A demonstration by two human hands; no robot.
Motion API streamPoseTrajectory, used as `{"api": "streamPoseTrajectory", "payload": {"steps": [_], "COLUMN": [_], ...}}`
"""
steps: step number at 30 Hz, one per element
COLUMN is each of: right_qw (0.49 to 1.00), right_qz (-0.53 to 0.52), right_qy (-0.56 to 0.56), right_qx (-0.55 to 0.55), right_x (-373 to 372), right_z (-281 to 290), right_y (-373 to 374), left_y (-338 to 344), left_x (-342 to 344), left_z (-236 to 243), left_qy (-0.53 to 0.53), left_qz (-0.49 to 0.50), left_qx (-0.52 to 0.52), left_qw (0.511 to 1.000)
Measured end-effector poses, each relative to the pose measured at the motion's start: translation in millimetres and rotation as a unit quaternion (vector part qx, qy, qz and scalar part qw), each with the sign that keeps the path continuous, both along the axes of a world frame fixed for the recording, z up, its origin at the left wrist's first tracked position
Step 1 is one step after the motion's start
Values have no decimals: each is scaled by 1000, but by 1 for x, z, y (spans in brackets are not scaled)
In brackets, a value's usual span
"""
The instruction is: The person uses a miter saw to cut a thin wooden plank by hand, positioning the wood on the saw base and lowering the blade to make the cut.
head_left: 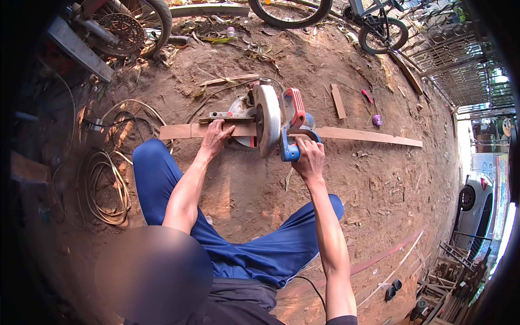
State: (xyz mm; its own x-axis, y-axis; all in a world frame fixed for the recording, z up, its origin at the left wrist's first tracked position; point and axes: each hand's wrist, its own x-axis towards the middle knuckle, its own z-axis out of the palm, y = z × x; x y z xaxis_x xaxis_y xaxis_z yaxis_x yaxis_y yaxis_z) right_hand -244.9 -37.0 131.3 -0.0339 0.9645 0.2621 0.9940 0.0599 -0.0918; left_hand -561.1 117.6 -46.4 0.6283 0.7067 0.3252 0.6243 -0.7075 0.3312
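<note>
Timber (368,136) is lying across the mitre saw (294,108); my left hand (217,136) is resting on it by the fence (238,115), grip unclear, while my right hand (309,158) is gripping the blue handle (290,154). Pinning firmly, clear of the guard (269,116), should be making cuts true.

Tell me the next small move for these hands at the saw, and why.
Probably press the wooden board firmly against the miter saw with the left hand: that hand rests at the board beside the saw, the right hand grips the blue handle, and the long board sticks out on both sides, so it might shift.
</note>
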Motion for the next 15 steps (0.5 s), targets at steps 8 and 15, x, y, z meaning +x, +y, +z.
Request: {"api": "streamPoseTrajectory", "payload": {"steps": [8, 15], "right_qw": [999, 1000], "right_qz": [0, -3], "right_qy": [24, 5], "right_qx": [26, 16], "right_x": [-6, -2], "right_z": [4, 4], "right_y": [2, 0], "left_y": [-1, 1], "left_x": [2, 3], "left_z": [-3, -5], "left_qy": [-14, -17], "left_qz": [5, 1], "left_qx": [44, 64], "left_qw": [999, 998]}}
